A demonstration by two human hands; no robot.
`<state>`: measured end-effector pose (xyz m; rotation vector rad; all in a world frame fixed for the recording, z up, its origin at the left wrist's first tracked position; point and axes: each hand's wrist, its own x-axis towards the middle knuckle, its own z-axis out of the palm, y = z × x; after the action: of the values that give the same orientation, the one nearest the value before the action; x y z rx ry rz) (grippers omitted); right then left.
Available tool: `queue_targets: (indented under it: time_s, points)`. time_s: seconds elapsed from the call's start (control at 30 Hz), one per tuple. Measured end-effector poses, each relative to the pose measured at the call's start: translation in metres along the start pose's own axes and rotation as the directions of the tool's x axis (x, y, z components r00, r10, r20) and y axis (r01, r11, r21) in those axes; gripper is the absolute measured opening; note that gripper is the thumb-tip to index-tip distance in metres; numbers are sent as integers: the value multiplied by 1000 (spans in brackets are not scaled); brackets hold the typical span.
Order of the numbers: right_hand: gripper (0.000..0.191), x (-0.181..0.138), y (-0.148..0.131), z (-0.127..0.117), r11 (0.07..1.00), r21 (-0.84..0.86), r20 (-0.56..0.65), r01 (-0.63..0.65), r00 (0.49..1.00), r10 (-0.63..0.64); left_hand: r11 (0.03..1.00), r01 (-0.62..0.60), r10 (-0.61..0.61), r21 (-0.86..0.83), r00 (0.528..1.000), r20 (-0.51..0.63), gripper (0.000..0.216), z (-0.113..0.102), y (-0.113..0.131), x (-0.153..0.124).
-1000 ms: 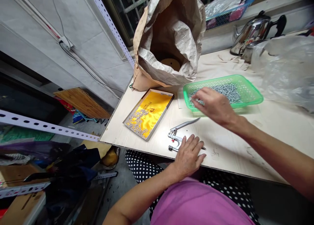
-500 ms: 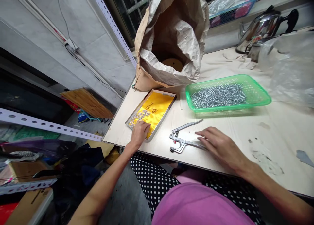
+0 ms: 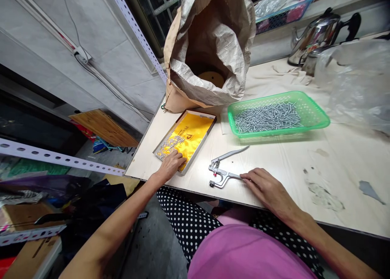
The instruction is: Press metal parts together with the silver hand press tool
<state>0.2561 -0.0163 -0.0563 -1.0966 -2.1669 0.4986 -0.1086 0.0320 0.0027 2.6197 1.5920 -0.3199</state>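
Observation:
My left hand reaches into the near end of a shallow yellow-lined box that holds small metal pieces; its fingers are curled down onto them. My right hand rests on the table with its fingers over the lower handle of silver snap pliers, which lie open on the pale tabletop. A green plastic basket full of small silver screws sits behind the pliers.
A big open paper sack stands at the back left of the table. A steel kettle and a clear plastic bag are at the back right. Perforated metal rails and floor clutter lie to the left.
My right hand left the green basket and came down onto the pliers' handle. My left hand moved off the pliers to the yellow box.

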Motion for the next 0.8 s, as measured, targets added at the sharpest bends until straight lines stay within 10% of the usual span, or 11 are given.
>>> queue_targets:
  time_s: [0.6,0.8]
  points:
    - [25,-4,-3,8,999,-40,45,-32,998,34,982,137,-148,-133,986,-77,23,10,-4,0]
    - [25,-1,-1,11,995,-84,84,-51,995,58,759,235,-402,-607,903,-153,13,-10,43,1]
